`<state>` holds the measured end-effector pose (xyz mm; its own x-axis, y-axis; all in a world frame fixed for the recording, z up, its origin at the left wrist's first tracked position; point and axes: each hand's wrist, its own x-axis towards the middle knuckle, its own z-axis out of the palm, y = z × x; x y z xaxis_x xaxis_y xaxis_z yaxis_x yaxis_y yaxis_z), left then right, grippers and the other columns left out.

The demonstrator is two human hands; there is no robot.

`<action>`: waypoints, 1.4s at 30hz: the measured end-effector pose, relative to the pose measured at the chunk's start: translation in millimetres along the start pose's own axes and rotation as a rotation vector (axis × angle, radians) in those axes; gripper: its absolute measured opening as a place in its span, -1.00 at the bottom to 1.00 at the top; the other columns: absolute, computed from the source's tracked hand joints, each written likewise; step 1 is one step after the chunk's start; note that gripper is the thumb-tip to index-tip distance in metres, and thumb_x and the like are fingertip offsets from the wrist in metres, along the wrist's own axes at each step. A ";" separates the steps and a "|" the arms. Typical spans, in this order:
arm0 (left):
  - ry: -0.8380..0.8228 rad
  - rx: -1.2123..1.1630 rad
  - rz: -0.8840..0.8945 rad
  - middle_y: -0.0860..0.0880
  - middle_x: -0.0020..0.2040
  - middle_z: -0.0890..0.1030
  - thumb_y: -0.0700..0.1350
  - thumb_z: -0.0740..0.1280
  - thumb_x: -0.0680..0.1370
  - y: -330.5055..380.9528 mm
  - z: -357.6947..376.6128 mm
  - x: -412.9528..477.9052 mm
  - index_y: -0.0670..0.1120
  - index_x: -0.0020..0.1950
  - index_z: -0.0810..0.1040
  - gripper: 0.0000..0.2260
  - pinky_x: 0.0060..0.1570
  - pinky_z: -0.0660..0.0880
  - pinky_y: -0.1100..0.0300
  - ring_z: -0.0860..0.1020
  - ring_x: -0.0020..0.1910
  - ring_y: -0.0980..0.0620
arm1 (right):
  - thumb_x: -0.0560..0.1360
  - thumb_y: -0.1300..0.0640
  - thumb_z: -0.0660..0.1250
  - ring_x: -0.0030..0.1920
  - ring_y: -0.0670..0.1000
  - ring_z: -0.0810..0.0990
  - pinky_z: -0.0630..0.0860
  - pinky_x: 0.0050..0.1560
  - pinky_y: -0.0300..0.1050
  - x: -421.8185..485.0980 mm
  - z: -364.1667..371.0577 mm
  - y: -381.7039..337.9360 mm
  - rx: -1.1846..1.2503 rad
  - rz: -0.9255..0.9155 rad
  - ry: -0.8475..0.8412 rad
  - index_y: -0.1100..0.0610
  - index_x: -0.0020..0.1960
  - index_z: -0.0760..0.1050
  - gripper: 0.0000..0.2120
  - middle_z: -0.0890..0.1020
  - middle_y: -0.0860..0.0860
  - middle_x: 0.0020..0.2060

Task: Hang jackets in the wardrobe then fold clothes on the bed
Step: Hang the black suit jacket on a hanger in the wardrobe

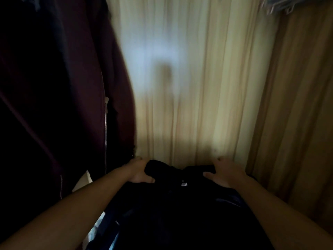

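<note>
since the black soft-fabric jacket (180, 210) is limp cloth with no stiffness of its own, it will sag and fold wherever it is not supported, so the shoulders are the sensible place to take it, and that is where it is held now. it hangs low in front of the person, inside the wardrobe, with a small white label (183, 184) showing at the neck between the hands. the left hand (139, 173) grips one shoulder, thumb lying across the front and fingers curled behind a bunched roll of cloth. the right hand (226, 175) pinches the other shoulder the same way, thumb on the front, fingers wrapped over the top edge. it looks light to moderate in weight, matte and not slippery, and unlikely to be damaged by a firm grip.

just beside it on the left hangs a dark maroon zip-front jacket (63, 91), its metal zip (105, 123) running down as a thin pale line. the pale streaked wooden back panel (189, 87) is smooth and flat, the browner wooden side panel (297, 114) stands at the right, and thin pale hangers (281, 5) show blurred at the top right corner. whether a hanger is already inside the black jacket cannot be told.
</note>
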<state>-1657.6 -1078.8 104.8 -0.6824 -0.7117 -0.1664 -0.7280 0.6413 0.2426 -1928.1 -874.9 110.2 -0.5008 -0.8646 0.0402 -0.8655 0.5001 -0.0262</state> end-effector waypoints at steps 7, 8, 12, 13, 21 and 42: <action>0.119 -0.094 0.085 -0.11 0.46 0.45 0.13 0.43 0.53 55.8 -92.2 -46.5 -0.03 0.60 0.25 -0.29 0.32 0.42 0.21 0.49 0.37 -0.04 | 0.55 -0.30 0.24 0.39 0.11 0.46 0.44 0.30 -0.02 -37.7 -119.3 -34.7 0.099 -0.124 0.065 -0.02 0.56 0.31 -0.34 0.43 0.06 0.45; 0.131 -0.072 0.102 -0.11 0.45 0.46 0.11 0.42 0.54 63.0 -106.8 -55.5 -0.03 0.60 0.24 -0.30 0.29 0.42 0.23 0.49 0.35 -0.05 | 0.54 -0.31 0.25 0.40 0.10 0.45 0.43 0.28 -0.05 -42.3 -135.7 -36.7 0.111 -0.131 0.076 -0.01 0.55 0.32 -0.32 0.43 0.05 0.46; 0.190 -0.001 0.172 -0.07 0.46 0.45 0.17 0.40 0.55 93.6 -167.7 -99.9 -0.02 0.59 0.25 -0.31 0.37 0.39 0.15 0.47 0.37 -0.05 | 0.55 -0.30 0.29 0.36 0.09 0.48 0.44 0.23 -0.09 -71.1 -206.7 -41.8 0.156 -0.137 0.137 0.01 0.52 0.37 -0.35 0.50 0.05 0.41; 0.207 0.018 0.183 -0.06 0.47 0.42 0.18 0.39 0.55 100.9 -181.6 -109.0 -0.02 0.59 0.27 -0.32 0.40 0.37 0.12 0.45 0.40 -0.05 | 0.55 -0.29 0.30 0.35 0.09 0.49 0.45 0.24 -0.08 -77.7 -222.9 -42.3 0.154 -0.138 0.165 0.01 0.50 0.40 -0.38 0.52 0.05 0.39; 0.388 0.045 0.248 0.03 0.43 0.47 0.25 0.39 0.51 141.8 -265.2 -159.4 0.07 0.53 0.37 -0.37 0.39 0.40 0.05 0.48 0.35 -0.01 | 0.56 -0.27 0.29 0.31 0.12 0.51 0.46 0.23 -0.06 -119.5 -320.1 -37.7 0.013 -0.107 0.399 0.05 0.39 0.49 -0.46 0.59 0.06 0.28; 0.630 -0.011 0.452 0.05 0.19 0.59 0.08 0.35 0.59 218.4 -333.7 -219.2 0.09 0.58 0.24 -0.42 0.16 0.41 0.16 0.51 0.25 0.00 | 0.60 0.15 0.23 0.16 0.27 0.57 0.46 -0.04 0.10 -201.5 -471.7 -12.2 -0.213 0.375 0.980 0.16 0.31 0.49 -0.70 0.58 0.19 0.18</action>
<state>-1645.0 -878.4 513.2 -0.7442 -0.4124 0.5254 -0.3848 0.9077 0.1675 -1817.9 -684.2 573.6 -0.4367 -0.2860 0.8529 -0.5908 0.8062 -0.0322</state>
